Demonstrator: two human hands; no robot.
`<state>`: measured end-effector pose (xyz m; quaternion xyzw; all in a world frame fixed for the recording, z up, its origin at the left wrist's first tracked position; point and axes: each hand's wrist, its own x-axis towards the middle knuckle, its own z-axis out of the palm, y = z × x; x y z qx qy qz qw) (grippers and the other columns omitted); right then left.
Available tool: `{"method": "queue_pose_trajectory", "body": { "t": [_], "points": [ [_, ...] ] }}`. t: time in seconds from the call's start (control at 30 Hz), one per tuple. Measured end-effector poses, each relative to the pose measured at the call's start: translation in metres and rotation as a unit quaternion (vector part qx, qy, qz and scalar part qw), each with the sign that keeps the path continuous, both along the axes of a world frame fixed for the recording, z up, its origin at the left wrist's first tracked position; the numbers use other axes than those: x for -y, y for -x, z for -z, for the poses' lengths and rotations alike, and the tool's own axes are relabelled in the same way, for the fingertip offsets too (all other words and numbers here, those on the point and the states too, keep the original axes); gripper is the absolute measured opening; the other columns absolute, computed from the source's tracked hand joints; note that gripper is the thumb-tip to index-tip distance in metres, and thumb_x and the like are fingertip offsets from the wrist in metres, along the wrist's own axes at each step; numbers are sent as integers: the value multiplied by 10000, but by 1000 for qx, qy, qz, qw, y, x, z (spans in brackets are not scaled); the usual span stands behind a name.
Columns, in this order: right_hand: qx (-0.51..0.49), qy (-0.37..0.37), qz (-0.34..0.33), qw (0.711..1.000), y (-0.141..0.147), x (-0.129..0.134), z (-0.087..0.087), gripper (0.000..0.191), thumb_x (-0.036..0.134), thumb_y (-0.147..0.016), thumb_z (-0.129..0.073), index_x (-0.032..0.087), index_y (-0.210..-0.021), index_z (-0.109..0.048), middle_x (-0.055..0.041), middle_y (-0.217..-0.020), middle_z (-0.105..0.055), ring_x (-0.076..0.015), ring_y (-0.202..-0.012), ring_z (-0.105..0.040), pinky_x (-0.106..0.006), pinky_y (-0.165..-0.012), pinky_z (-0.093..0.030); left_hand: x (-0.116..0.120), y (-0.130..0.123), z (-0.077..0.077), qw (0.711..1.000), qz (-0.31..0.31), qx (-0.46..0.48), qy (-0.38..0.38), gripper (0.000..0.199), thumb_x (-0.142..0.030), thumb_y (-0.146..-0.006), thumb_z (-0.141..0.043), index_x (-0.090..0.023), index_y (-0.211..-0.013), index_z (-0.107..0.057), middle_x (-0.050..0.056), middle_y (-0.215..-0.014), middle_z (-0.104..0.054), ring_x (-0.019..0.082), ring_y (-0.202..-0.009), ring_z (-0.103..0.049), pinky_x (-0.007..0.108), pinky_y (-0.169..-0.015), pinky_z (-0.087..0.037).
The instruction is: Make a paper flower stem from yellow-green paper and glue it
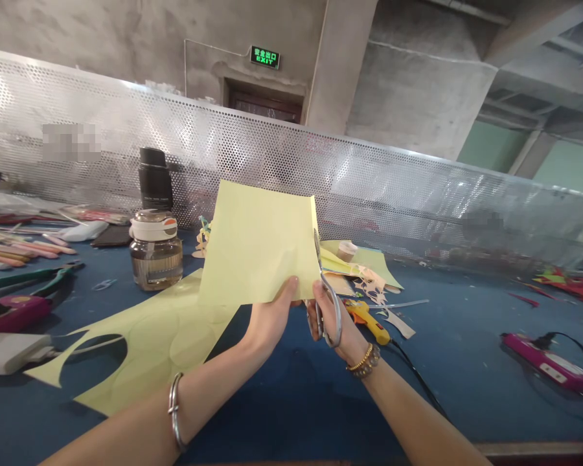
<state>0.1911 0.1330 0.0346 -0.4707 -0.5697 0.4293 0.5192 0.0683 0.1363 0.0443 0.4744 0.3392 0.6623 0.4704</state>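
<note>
A sheet of yellow paper (260, 239) is held upright above the table, its lower edge pinched by my left hand (274, 317), thumb in front. My right hand (326, 317) grips a pair of scissors (339, 323) by the handles. The blades stand along the paper's right edge, partly behind a narrow strip there. Below and to the left lies a larger yellow sheet (160, 349) with a rounded cut-out and faint round outlines. Some fingers of both hands are hidden behind the paper and scissors.
A yellow glue gun (369, 321) with a black cord lies right of my hands, near paper scraps (369, 281). Left stand a glass jar (156, 259) and black bottle (154, 178); pliers (53, 285) lie beyond. A magenta power strip (547, 366) lies right; a perforated metal screen (252, 155) runs behind.
</note>
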Motion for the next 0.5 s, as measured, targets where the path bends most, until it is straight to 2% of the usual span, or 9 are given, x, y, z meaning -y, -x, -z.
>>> {"method": "queue_pose_trajectory", "body": {
  "t": [0.17,0.33,0.43,0.5],
  "points": [
    [7,2,-4,1000,0,-1,0,567,686,-826,-376,190,-557,-428,53,-384,-376,-78,-280,-389,-201,-296,-314,4,-1,-6,1000,11,9,11,377,-380,-775,-660,-232,-1121,-631,68,-1268,-593,252,-1085,-591,326,-762,-558],
    [3,4,1,1000,-2,-3,-1,549,699,-805,-402,190,-600,-433,64,-407,-380,-74,-290,-383,-198,-293,-330,5,-1,-8,999,32,19,39,411,-393,-742,-691,-234,-1115,-622,65,-1224,-613,227,-1055,-594,291,-754,-547],
    [19,1,2,1000,-12,-7,-5,560,722,-789,-394,193,-606,-416,71,-415,-368,-63,-286,-362,-189,-284,-310,2,5,-9,991,76,-61,88,468,-507,-707,-677,-211,-1067,-635,67,-1080,-657,190,-896,-617,259,-668,-529],
    [57,-2,0,998,-22,-11,-9,574,727,-793,-374,190,-596,-413,66,-412,-378,-60,-284,-365,-186,-284,-297,3,11,-16,963,157,-183,123,485,-581,-674,-660,-182,-949,-669,55,-883,-665,158,-729,-594,233,-554,-488]
  ]
}}
